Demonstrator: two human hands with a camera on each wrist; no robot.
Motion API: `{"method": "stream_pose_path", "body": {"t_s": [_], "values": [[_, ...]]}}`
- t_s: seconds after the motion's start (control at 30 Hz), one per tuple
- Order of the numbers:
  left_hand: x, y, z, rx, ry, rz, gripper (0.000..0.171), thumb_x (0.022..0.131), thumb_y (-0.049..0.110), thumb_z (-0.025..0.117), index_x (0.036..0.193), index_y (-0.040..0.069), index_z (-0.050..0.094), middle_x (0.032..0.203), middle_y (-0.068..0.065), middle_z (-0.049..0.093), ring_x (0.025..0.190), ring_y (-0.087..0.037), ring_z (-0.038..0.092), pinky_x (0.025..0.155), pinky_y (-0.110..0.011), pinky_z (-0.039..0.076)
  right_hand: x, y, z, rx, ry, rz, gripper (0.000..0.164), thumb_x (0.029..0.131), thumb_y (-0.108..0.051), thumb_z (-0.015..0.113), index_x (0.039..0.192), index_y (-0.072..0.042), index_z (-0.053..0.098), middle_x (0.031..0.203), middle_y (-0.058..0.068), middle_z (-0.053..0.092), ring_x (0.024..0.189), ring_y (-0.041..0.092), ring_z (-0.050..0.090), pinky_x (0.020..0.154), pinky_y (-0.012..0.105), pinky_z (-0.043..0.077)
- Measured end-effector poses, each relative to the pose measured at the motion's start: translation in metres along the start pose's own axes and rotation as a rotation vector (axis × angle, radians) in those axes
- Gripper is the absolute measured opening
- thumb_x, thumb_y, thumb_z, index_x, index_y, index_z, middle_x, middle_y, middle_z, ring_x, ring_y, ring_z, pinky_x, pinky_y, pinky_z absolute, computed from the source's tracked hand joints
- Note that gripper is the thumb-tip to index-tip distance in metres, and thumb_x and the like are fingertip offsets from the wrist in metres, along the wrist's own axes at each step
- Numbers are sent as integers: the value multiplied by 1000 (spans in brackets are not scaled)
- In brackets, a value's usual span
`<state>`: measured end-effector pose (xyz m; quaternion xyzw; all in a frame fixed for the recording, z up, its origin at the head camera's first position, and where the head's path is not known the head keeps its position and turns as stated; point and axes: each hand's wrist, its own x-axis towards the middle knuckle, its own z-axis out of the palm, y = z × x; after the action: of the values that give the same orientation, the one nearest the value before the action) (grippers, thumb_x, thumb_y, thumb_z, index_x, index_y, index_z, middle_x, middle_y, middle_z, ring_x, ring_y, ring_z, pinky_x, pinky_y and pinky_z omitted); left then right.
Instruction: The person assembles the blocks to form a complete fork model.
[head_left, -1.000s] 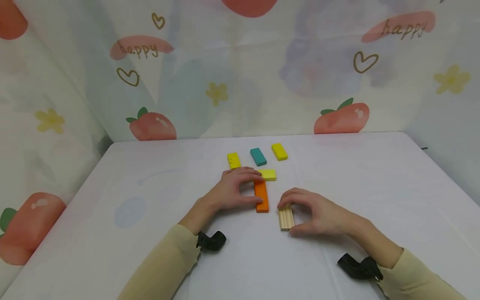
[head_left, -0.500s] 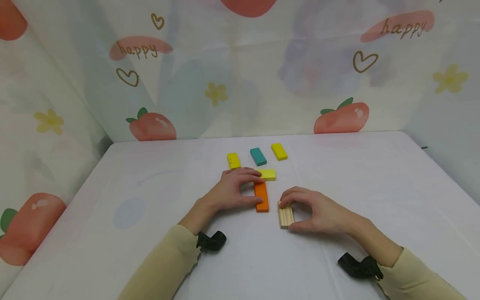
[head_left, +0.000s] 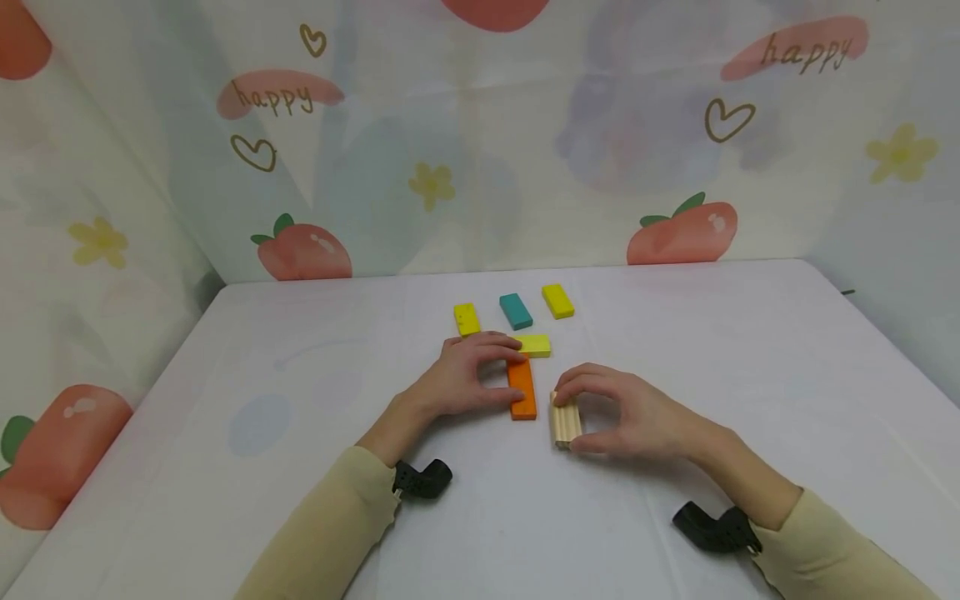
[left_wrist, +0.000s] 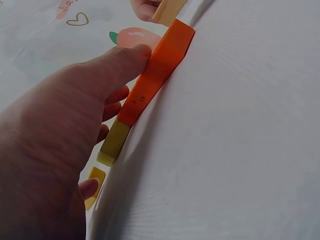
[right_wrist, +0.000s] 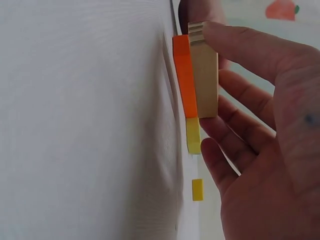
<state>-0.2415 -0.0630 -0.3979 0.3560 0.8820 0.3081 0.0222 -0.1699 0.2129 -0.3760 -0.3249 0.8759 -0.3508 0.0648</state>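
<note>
My left hand [head_left: 468, 377] holds an orange block [head_left: 522, 392] lying flat, its thumb near the block's near end and its fingertips by the far end. A pale yellow block [head_left: 536, 346] lies crosswise at that far end, partly behind the fingers. With thumb and fingertips, my right hand [head_left: 637, 415] pinches a ridged, natural-wood block [head_left: 566, 423] at its two ends, just right of the orange one. In the right wrist view the wooden block [right_wrist: 205, 80] shows grooves on its end, beneath the thumb.
Farther back on the white tabletop [head_left: 750, 350] lie a yellow block [head_left: 466, 318], a teal block [head_left: 516, 311] and another yellow block [head_left: 558, 301]. A patterned cloth backdrop [head_left: 510, 225] rises behind the table's far edge.
My right hand has shifted the wooden block slightly away from me and to the left, closer to the orange block. The left hand stays in place on the orange block.
</note>
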Motion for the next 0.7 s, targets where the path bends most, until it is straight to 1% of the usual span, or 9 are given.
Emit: {"method": "stream_pose_path", "body": {"t_s": [0.27, 0.53, 0.7], "values": [[-1, -4, 0, 7, 0, -14, 44, 88, 39, 80, 127, 21, 73, 142, 4, 61, 139, -16, 48, 114, -51, 27, 10, -7, 4, 20, -5, -46, 42, 81, -26, 89, 117, -30, 68, 128, -14, 61, 122, 9, 55, 107, 39, 47], [2, -5, 0, 10, 3, 6, 44, 89, 39, 79, 129, 21, 72, 143, 5, 61, 139, -15, 47, 114, -50, 28, 19, -16, 11, 59, -20, -90, 40, 82, -27, 88, 117, -28, 69, 129, -11, 62, 122, 12, 55, 108, 40, 45], [2, -6, 1, 11, -4, 1, 43, 89, 37, 79, 129, 21, 72, 143, 4, 61, 140, -16, 47, 114, -51, 28, 21, -20, 15, 80, -30, -70, 39, 82, -27, 87, 117, -28, 69, 130, -10, 63, 123, 13, 55, 108, 41, 46]]}}
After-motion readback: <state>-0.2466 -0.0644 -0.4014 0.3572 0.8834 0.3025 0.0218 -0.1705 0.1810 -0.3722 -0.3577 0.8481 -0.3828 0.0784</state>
